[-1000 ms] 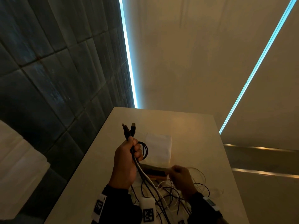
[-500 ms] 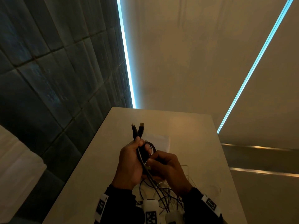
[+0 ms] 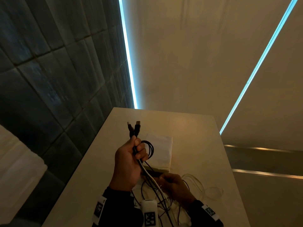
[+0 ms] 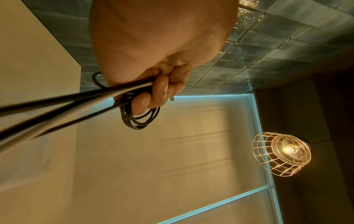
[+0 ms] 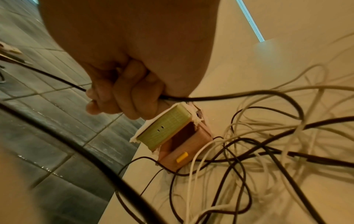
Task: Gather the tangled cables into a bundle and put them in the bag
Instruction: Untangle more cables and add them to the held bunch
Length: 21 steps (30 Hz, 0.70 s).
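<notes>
Head view: the left hand [image 3: 129,161] is gripping a coil of black cables [image 3: 148,149] in curled fingers above the table [image 3: 196,145], two plugs [image 3: 134,128] sticking up past the thumb. The right hand [image 3: 175,185] is lying lower, over the tangled cables [image 3: 164,202]. A white bag [image 3: 159,151] is lying flat on the table beyond both hands.

Left wrist view: fingers [image 4: 161,91] are curling round the black coil [image 4: 139,119]; a caged lamp [image 4: 281,153] is glowing overhead.

Right wrist view: the right hand's fingers [image 5: 134,97] are closing on one thin black cable [image 5: 220,97]. A small pink and green box [image 5: 172,139] is sitting among loose white and black cables [image 5: 258,151] on the table.
</notes>
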Motion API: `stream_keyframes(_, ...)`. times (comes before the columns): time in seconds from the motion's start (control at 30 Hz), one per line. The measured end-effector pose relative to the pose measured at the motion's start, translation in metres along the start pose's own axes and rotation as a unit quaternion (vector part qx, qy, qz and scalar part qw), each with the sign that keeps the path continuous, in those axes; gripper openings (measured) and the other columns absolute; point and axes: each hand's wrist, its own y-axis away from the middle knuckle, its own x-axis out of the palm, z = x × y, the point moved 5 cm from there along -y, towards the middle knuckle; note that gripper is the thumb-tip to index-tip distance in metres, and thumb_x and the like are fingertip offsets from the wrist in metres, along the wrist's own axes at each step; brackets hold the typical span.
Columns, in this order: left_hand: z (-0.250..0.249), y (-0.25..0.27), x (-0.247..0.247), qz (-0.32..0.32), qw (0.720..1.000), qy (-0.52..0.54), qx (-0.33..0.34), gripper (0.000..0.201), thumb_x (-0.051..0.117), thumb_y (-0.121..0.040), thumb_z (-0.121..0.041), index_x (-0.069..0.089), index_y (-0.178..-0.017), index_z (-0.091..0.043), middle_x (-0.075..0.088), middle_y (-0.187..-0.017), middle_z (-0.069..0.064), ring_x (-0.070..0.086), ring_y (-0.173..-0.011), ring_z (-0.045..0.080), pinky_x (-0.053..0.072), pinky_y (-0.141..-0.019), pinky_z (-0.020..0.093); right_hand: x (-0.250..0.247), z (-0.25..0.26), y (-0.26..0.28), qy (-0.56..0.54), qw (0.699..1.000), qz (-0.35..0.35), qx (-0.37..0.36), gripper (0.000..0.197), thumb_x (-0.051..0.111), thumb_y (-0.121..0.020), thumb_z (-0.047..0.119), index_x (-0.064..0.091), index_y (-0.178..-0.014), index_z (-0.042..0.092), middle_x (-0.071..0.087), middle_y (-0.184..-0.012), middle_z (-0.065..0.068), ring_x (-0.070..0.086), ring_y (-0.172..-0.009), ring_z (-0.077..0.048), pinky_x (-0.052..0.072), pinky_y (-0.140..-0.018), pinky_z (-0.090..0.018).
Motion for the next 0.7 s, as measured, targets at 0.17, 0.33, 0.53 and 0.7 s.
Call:
stream_keyframes(0.17,-0.006,-0.001,-0.004,-0.008,1.0,-0.012,0.012,0.036,0.034,-0.101,-0.026,0.043,-0.068,-0.016,0.036,-0.058,-0.005,0.025,-0.045,0.009,0.025,-0.051,0.026,-0.01,-0.025,-0.001,-0.042,0.998,-0.008,0.049,0.026,0.059,-0.092,0.019,0.059,-0.07,0.004,0.043,-0.048,0.005,0.035,-0.039,-0.003,0.03,-0.042,-0.015)
stream_keyframes(0.33,-0.009,-0.004,-0.01,-0.026,0.999,-0.018,0.006,0.036,0.033,-0.102,-0.025,0.043,-0.068,-0.017,0.036,-0.056,-0.005,0.027,-0.043,0.008,0.028,-0.048,0.025,-0.028,-0.043,0.005,0.068,0.993,-0.039,0.085,0.037,0.059,-0.09,0.012,0.064,-0.054,0.022,0.05,-0.049,0.011,0.039,-0.047,-0.006,0.031,-0.051,-0.02)
stream_keyframes(0.53,-0.004,-0.006,-0.008,-0.052,0.996,-0.079,-0.004,0.035,0.035,-0.102,-0.025,0.045,-0.069,-0.014,0.041,-0.059,-0.001,0.034,-0.045,0.011,0.025,-0.054,0.029,-0.044,0.025,-0.01,0.05,0.984,-0.155,0.075,0.017,0.065,-0.083,0.007,0.063,-0.069,-0.002,0.044,-0.051,-0.005,0.032,-0.04,-0.011,0.024,-0.04,-0.023)
stream_keyframes(0.7,0.003,-0.004,-0.002,-0.072,0.988,-0.136,-0.01,0.036,0.035,-0.103,-0.025,0.046,-0.072,-0.011,0.051,-0.064,0.005,0.044,-0.055,0.02,0.032,-0.056,0.031,-0.02,0.126,-0.01,-0.05,0.983,-0.148,-0.097,0.02,0.062,-0.088,0.004,0.055,-0.082,-0.014,0.04,-0.052,-0.004,0.026,-0.043,-0.013,0.02,-0.042,-0.022)
